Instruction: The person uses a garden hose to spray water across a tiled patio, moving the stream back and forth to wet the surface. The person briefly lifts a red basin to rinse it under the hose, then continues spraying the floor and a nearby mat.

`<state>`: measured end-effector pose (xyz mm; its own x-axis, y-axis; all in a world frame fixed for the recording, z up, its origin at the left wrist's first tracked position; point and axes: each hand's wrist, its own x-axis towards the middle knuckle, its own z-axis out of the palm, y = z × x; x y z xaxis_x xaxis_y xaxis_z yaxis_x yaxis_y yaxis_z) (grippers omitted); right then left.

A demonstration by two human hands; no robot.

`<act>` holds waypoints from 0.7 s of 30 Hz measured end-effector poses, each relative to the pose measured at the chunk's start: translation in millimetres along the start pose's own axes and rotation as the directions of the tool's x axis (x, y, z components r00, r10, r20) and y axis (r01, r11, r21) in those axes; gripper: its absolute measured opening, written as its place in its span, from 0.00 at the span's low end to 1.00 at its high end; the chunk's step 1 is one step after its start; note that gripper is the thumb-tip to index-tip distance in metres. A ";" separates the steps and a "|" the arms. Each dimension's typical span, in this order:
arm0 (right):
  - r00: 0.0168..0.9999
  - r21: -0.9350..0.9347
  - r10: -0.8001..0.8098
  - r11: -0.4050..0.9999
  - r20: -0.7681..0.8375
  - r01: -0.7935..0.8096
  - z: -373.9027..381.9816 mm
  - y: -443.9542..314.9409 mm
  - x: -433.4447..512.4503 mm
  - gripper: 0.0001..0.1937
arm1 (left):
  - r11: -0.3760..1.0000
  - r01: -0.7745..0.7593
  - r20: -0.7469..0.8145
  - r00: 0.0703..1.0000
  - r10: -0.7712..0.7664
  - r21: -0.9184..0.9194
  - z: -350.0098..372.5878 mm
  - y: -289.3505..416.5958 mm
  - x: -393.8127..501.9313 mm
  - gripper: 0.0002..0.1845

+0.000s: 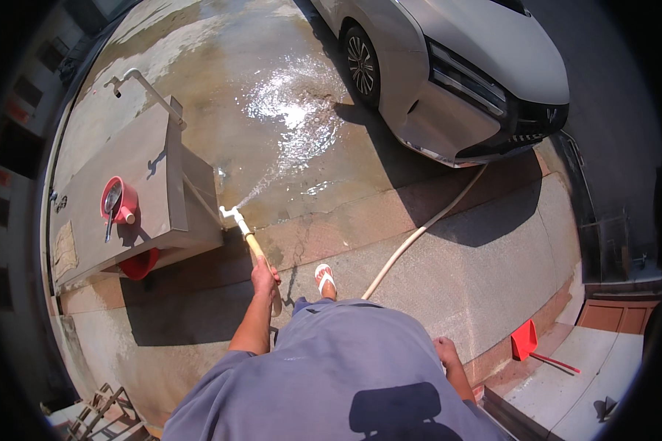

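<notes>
My left hand (263,277) is wrapped around a pale yellow hose (254,246) held out in front of me. At its far end a white plastic tap (235,215) sprays a water jet (265,179) forward onto the wet concrete floor (198,132). The hose's lower end passes down behind my hand. My right hand (447,351) hangs low at my side, near the hem of my grey-blue shirt (358,358). Its fingers look curled and partly hidden, with no object visible in them. One foot in a white flip-flop (326,280) shows ahead of my body.
A silver car (452,82) stands front right, with a cream hose (419,234) running from beneath it. At left, a stone counter (127,149) carries a pipe tap (149,91) and red dipper (127,198); a red basin (139,263) sits beneath. A red dustpan (524,339) lies right.
</notes>
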<state>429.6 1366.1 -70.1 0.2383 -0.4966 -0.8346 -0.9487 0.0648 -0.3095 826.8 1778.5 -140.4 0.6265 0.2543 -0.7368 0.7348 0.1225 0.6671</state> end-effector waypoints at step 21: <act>0.999 -0.047 -0.050 0.998 0.022 0.051 -1.9 10.1 -4.4 0.12 | 0.988 -0.031 -0.026 0.999 0.035 0.149 0.0 -6.5 -14.1 0.24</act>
<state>418.6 1367.2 -68.7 0.2900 -0.4798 -0.8281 -0.9440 -0.0012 -0.3298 813.1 1774.2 -134.4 0.6448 0.2836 -0.7098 0.7457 -0.0293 0.6657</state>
